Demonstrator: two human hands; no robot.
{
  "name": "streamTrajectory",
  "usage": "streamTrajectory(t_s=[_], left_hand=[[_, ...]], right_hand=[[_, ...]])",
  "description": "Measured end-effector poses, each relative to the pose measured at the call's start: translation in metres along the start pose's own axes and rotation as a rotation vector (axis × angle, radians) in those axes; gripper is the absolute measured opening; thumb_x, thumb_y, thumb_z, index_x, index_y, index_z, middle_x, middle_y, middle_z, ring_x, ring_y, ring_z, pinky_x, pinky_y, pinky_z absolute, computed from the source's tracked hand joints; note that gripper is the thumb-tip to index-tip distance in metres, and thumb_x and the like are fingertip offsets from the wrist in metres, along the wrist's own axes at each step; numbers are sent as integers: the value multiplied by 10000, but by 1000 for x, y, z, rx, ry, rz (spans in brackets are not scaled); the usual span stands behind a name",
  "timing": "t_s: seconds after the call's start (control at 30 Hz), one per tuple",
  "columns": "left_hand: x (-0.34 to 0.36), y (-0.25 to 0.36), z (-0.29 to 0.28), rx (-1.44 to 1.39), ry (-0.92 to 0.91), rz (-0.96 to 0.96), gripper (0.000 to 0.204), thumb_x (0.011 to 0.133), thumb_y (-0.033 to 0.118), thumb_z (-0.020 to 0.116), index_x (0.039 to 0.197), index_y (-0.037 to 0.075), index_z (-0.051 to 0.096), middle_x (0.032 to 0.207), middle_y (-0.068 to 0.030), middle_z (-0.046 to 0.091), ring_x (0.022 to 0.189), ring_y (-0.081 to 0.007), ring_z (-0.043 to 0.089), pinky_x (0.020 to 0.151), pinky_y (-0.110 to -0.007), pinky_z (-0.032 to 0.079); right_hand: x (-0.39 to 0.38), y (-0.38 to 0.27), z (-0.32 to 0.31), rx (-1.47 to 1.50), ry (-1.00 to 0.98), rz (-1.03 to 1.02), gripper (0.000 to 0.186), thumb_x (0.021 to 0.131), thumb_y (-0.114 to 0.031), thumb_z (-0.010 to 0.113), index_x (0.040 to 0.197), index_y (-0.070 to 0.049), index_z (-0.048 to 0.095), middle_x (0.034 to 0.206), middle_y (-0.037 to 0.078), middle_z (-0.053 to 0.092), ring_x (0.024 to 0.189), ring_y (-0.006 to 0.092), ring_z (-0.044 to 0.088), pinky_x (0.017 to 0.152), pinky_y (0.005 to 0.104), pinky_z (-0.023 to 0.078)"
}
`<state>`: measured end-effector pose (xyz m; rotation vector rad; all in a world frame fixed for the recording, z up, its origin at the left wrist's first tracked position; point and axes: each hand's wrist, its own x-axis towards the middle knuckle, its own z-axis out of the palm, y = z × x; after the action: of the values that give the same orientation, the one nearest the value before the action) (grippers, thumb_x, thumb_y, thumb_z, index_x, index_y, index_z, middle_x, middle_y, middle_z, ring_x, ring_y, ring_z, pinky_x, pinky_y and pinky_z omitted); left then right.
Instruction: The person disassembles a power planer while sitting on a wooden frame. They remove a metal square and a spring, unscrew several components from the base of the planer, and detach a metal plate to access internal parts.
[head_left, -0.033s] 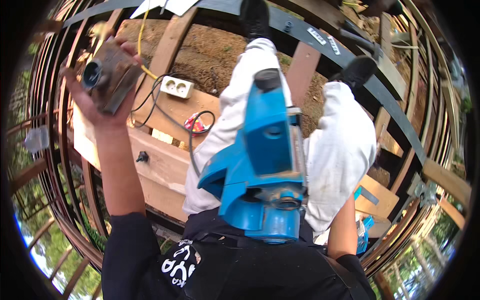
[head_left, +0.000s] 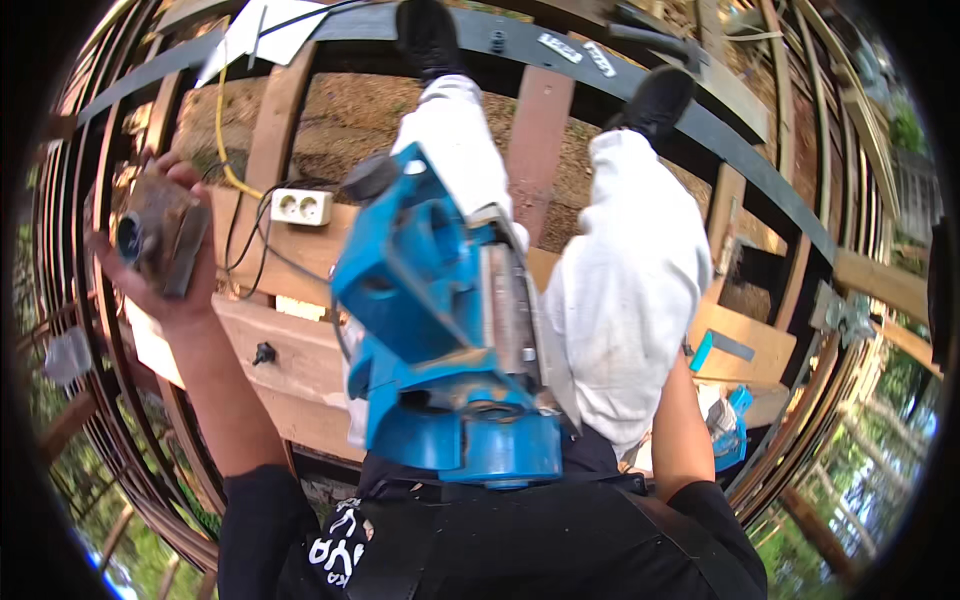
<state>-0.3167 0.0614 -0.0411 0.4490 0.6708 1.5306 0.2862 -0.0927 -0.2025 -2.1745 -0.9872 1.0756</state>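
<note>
My left hand [head_left: 186, 305], raised at the left, is closed around a dusty brown blocky metal part [head_left: 165, 222]. That part has a dark bar along one side and a round bluish opening facing left. Across my lap lies a blue electric hand planer [head_left: 410, 270], tilted, with its metal sole and blade slot showing along the right side. Neither hand touches the planer where I can see. My right forearm [head_left: 684, 420] runs up beside my right thigh, and the leg hides the hand itself.
A white double socket [head_left: 301, 207] with a dark cord rests on a wooden board [head_left: 290, 330]; a black knob [head_left: 264, 353] sits nearby. A blue-handled tool with a grey blade [head_left: 728, 346] and a blue object [head_left: 733, 425] are at right. Open gaps separate the beams.
The planer has turned on my lap, so more of its sole shows. My view has shifted right. The left hand still holds the metal part.
</note>
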Motion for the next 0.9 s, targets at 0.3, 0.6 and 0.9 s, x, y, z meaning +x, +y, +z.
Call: streamTrajectory(t_s=[0.3,0.6,0.9], left_hand=[[29,-26,14,50,-54,-161,668,882,574,533,1227,5,480,1071,-149,582,1010,-300,583,930,-492,504],[22,-21,69,63,-158,-185,686,870,495,607,1302,-2,416,1160,-159,524,1102,-302,525,990,-492,466],[-12,-27,97,-85,-239,-118,747,858,416,680,1378,-9,352,1249,-168,467,1195,-303,466,1049,-491,427]], right_hand=[[-137,105,14,-2,-43,-81,284,831,-260,572,971,-26,651,967,207,660,963,388,614,857,433,475],[-97,88,34,-250,-22,-501,510,870,-345,526,1303,-76,520,1321,185,493,1225,380,453,1023,459,376],[-17,1,81,-365,-302,-906,573,901,-347,502,1400,-71,447,1472,188,374,1355,399,327,1093,575,270]])
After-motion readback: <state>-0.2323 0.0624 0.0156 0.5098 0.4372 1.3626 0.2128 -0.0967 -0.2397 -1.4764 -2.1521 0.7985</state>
